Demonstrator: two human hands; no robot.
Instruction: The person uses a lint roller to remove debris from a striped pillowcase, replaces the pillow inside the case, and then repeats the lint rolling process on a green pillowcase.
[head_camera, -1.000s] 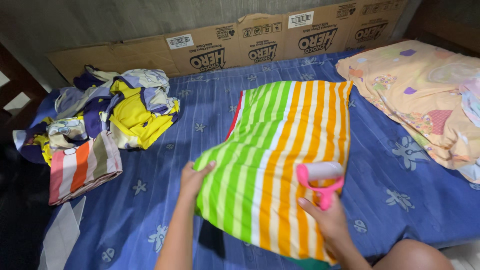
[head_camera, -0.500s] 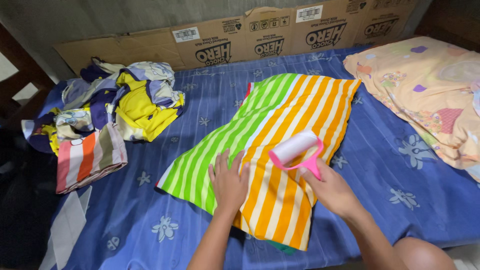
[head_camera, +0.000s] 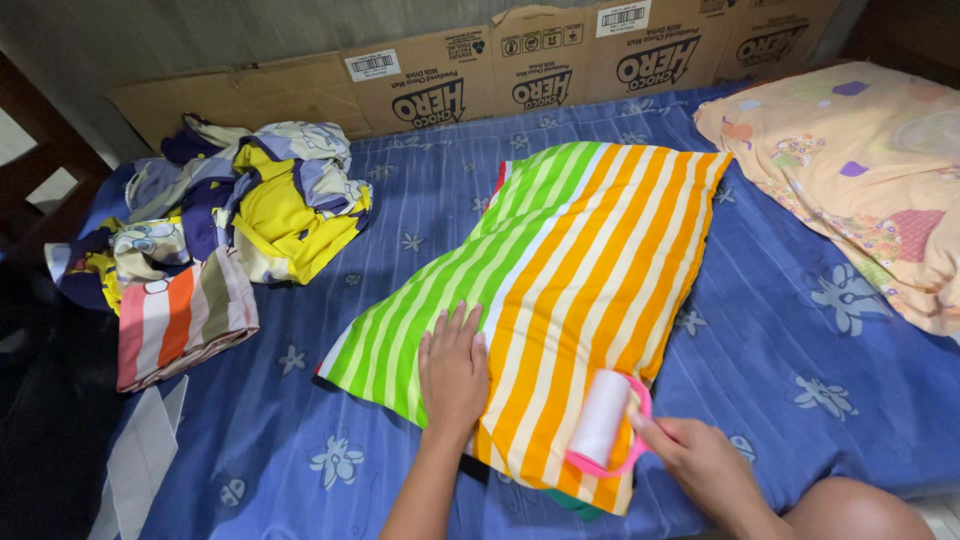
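Rolled down to the striped pillow's (head_camera: 560, 300) near edge, lint roller (head_camera: 603, 417) gripped in right hand (head_camera: 705, 462); left hand (head_camera: 453, 368) flat, open; risks bunching loose cover.

Blue flowered mattress (head_camera: 800, 330), flattened cardboard (head_camera: 300, 85) against grey wall (head_camera: 150, 35).

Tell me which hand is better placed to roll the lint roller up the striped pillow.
Right. The right hand holds the pink lint roller on the striped pillow; the left hand lies flat, pinning the pillow.
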